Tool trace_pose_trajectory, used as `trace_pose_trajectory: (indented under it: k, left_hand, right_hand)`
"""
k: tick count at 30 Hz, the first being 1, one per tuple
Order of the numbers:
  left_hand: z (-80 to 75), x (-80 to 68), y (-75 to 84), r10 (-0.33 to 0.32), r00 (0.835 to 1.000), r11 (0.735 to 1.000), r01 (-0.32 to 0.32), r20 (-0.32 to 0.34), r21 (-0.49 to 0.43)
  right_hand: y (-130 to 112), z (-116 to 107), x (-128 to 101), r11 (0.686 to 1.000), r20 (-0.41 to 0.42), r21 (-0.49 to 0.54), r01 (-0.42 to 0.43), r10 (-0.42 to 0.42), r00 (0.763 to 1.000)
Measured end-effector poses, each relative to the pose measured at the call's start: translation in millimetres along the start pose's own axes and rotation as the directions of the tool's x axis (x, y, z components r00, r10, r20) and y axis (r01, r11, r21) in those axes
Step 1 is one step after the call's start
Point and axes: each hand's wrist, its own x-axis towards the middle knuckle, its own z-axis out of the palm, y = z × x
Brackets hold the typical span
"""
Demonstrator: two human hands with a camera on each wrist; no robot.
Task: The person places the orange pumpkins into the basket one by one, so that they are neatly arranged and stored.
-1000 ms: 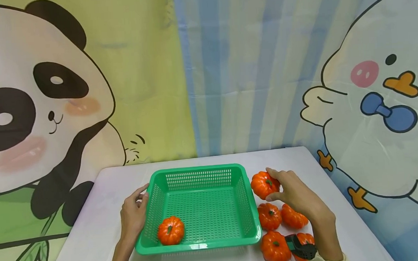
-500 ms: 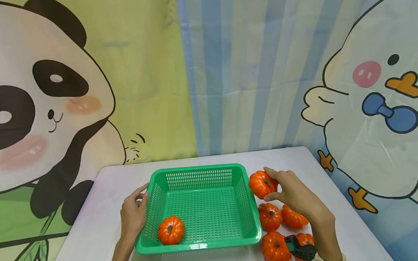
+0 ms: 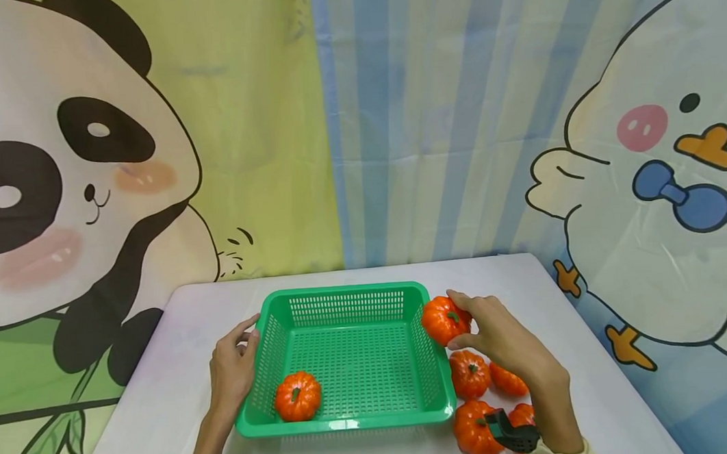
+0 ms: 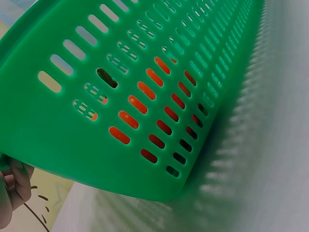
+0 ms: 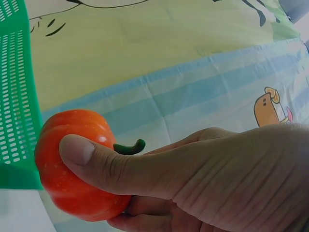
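Behind the white bench (image 3: 161, 375) hangs a printed curtain (image 3: 382, 116), green-yellow on the left and with blue stripes on the right, where a big panda (image 3: 89, 173) and a white bird (image 3: 637, 267) are drawn. Near the middle of the bench stands a green basket (image 3: 348, 290) with many small holes in its walls and bottom. Inside it lies one orange pumpkin (image 3: 298, 396), close to the front left corner, with its stem upward; the left wrist view shows its orange colour through the holes. At the left side of the basket, the left hand (image 3: 231, 364) holds the rim, its fingers bent and nearly closed there; how firmly they press, I cannot tell. The right hand (image 3: 498, 333) is half closed around another pumpkin, the held pumpkin (image 3: 445, 321), with the thumb on one side and the fingers on the other. This one is at the right rim of the basket, toward the back; whether it touches the rim is not clear. Its green stem points toward the hand. On the bench, just right of the basket, are four loose pumpkins (image 3: 469, 374), two behind and two in front, partly covered by the right arm and by a black device (image 3: 513, 433) at the wrist.
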Motion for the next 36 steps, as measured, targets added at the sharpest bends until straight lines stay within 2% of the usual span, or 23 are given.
trace_pose_trajectory:
  k: [6,23,33,36]
  left_hand:
    - [0.8,0.8,-0.8,0.0,1.0,1.0,0.0,-0.001,0.006]
    - [2.1,1.7,-2.4,0.003,1.0,1.0,-0.003,0.002,-0.001]
    - [0.4,0.1,0.3,0.005,1.0,1.0,-0.005,0.003,0.002]
    - [-0.7,-0.7,1.3,0.008,1.0,1.0,-0.007,0.005,-0.002]
  right_hand:
    - [-8.2,4.0,3.0,1.0,0.024,0.012,-0.015,0.015,1.0]
    - [-22.8,21.4,15.6,0.997,0.048,0.054,0.045,-0.048,0.998]
    - [-30.8,35.7,20.3,0.991,0.085,0.134,0.026,-0.037,0.996]
    - [-33.4,40.9,24.9,0.989,0.085,0.143,0.043,-0.055,0.995]
